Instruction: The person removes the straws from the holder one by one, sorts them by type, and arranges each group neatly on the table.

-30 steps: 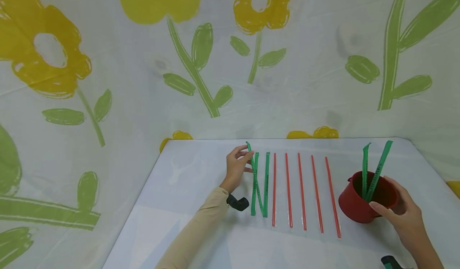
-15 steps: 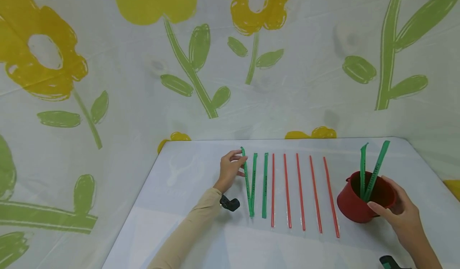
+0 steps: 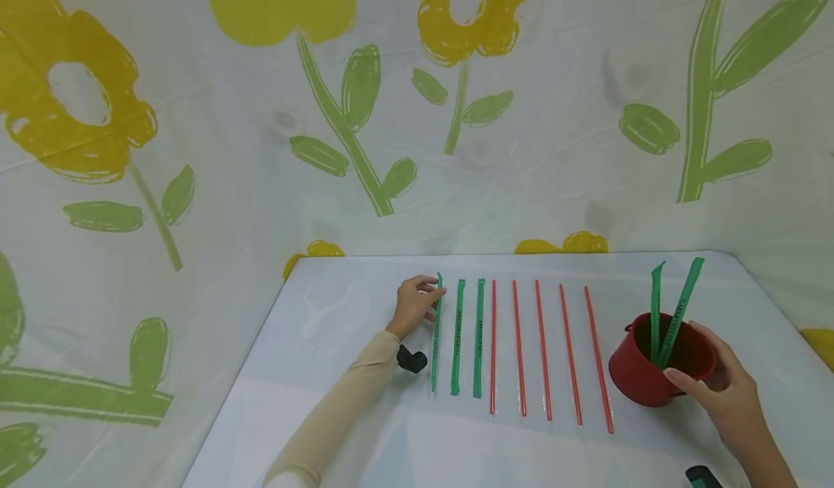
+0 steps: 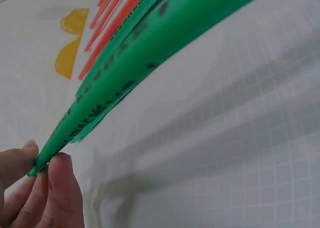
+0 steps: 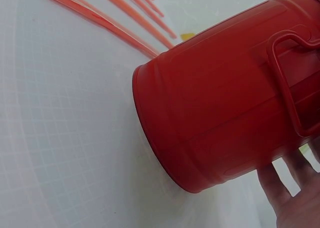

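Note:
In the head view my left hand (image 3: 412, 305) pinches a green-wrapped straw (image 3: 436, 350) by its far end, left of the row. The left wrist view shows thumb and fingertips closed on the tip of that straw (image 4: 125, 68), black lettering along its wrapper. Two more green straws lie beside it, one nearest (image 3: 458, 336) and one farther right (image 3: 478, 339). My right hand (image 3: 733, 394) grips a red metal bucket (image 3: 635, 372) by its rim and side, mouth tilted. Two green straws (image 3: 680, 310) stick out of it. The right wrist view shows the bucket's side handle (image 5: 285, 83).
Several thin red straws in clear wrappers, the middle one (image 3: 543, 350) among them, lie in a row between the green straws and the bucket. They rest on a white table (image 3: 313, 372). A flower-print cloth (image 3: 247, 111) hangs behind the table's far edge.
My left hand has moved left with the green straw, from crossing the other green straws to lying roughly parallel beside them. The right hand and bucket stay put.

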### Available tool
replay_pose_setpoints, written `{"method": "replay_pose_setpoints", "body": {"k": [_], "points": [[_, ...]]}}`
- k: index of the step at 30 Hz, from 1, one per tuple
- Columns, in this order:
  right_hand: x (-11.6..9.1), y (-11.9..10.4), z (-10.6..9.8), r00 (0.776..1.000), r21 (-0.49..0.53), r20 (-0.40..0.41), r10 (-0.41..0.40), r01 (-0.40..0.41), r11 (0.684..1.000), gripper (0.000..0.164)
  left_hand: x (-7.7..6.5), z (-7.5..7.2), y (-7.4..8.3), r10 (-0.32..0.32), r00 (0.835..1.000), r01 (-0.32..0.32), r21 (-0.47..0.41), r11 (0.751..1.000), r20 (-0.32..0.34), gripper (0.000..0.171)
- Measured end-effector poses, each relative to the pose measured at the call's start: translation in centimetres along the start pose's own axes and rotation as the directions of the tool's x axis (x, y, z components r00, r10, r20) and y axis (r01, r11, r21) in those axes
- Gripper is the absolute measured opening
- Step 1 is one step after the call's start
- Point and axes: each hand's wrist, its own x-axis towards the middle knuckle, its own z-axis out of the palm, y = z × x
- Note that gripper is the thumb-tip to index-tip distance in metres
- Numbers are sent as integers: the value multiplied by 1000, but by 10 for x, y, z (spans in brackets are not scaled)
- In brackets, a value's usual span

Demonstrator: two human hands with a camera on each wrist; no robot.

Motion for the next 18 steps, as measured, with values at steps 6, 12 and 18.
{"method": "replay_pose_setpoints", "body": {"k": [6, 12, 18], "points": [[0, 0, 1, 1000, 8, 3, -5, 5, 1000, 84, 3, 2, -3, -8, 1000, 7, 62, 998, 11, 31], [-1, 0, 1, 1000, 2, 7, -15, 15, 1000, 84, 6, 3, -6, -14, 1000, 13, 127, 992, 7, 32], [-1, 0, 0, 1000, -2, 8, -5, 5, 1000, 84, 8, 7, -6, -17, 1000, 18, 163, 986, -7, 32]]}}
